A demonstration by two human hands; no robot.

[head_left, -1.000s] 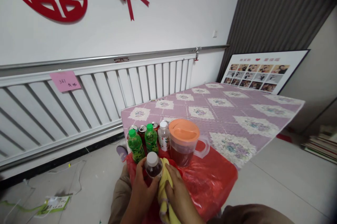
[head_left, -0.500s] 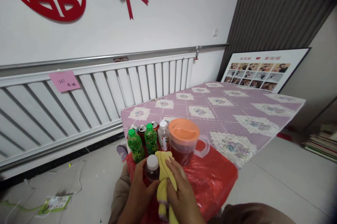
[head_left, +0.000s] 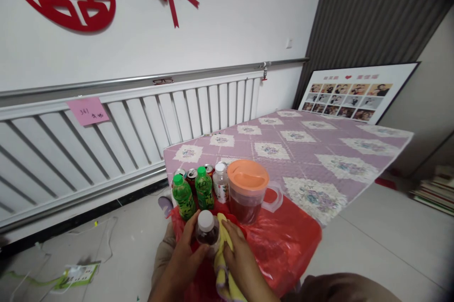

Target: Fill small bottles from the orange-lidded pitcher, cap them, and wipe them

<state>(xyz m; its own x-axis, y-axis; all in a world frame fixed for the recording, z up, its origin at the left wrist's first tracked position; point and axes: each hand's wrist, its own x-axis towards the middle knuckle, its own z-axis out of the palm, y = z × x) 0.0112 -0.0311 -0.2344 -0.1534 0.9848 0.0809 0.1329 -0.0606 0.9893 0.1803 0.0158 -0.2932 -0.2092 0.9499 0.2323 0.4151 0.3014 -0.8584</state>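
My left hand (head_left: 187, 257) is wrapped round a dark-filled bottle with a white cap (head_left: 206, 226), standing on red plastic sheeting. Against the bottle's right side, my right hand (head_left: 241, 259) grips a yellow cloth (head_left: 224, 240). Just behind are two green bottles (head_left: 184, 199) with green caps and a clear bottle with a white cap (head_left: 221, 183). An orange-lidded pitcher (head_left: 247, 193) of dark liquid stands to their right, its clear handle pointing right. Several drink cans (head_left: 192, 175) are partly hidden behind the bottles.
Red plastic sheeting (head_left: 287, 240) covers the near surface. Beyond it stretches a bed with a purple floral cover (head_left: 244, 143). A white radiator (head_left: 142, 131) runs along the wall. A power strip (head_left: 80, 274) with cables lies on the floor at left.
The yellow cloth and my right hand have shifted slightly down and right along the bottle. More of the bottle and of the red surface behind it now shows.
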